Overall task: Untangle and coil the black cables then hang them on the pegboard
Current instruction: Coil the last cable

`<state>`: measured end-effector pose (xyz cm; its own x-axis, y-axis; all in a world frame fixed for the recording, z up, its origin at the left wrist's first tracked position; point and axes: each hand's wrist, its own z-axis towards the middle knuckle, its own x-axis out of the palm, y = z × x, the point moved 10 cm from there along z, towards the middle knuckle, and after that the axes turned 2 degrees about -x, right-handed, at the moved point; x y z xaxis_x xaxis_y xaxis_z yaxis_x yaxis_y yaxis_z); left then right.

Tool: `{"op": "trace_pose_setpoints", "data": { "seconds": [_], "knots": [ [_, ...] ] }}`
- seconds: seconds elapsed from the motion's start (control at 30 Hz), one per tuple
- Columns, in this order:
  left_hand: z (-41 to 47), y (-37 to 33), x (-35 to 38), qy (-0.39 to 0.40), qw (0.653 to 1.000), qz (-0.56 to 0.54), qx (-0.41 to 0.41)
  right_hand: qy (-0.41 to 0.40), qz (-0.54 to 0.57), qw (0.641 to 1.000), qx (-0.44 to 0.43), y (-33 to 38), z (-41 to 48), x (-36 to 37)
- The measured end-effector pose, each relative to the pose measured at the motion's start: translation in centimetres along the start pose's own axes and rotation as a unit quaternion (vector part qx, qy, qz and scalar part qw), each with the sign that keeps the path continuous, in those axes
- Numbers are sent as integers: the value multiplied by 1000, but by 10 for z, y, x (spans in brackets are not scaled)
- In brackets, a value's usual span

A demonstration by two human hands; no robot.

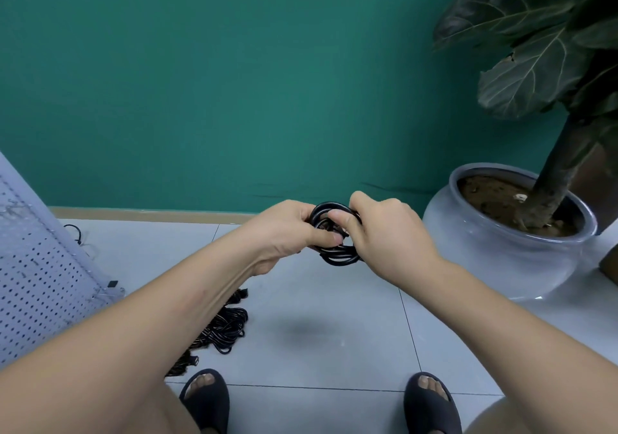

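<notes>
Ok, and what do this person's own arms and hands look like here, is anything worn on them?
Both forearms are bare along all that shows, with no sleeve in view. The left hand and right hand have no gloves, and no watch, wristband or ring shows. The nails that show are short and unpainted. Lower down, the feet are in black open-toed slides.

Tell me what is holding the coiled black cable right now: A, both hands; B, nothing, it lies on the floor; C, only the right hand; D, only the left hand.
A: the left hand and the right hand both curl their fingers round the coiled black cable, held up above the floor tiles.
</notes>
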<state>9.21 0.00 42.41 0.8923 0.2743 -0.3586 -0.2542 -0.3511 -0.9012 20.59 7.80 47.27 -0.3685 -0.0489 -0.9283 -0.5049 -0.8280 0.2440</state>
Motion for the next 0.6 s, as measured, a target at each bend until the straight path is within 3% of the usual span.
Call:
{"op": "trace_pose_setpoints", "data": {
  "seconds": [0.23, 0.43, 0.6],
  "knots": [
    [-2, 14, -6, 22, 991, 118, -52, 60, -38, 996, -50, 18, 2, 15],
    [-6, 17, 6, 87, 986, 138, -35, 126, 124, 983, -56, 10, 5, 38],
    [-4, 14, 4, 51, 998, 11, -27, 127, 204, 969, -56, -4, 18, 26]
  ]
}}
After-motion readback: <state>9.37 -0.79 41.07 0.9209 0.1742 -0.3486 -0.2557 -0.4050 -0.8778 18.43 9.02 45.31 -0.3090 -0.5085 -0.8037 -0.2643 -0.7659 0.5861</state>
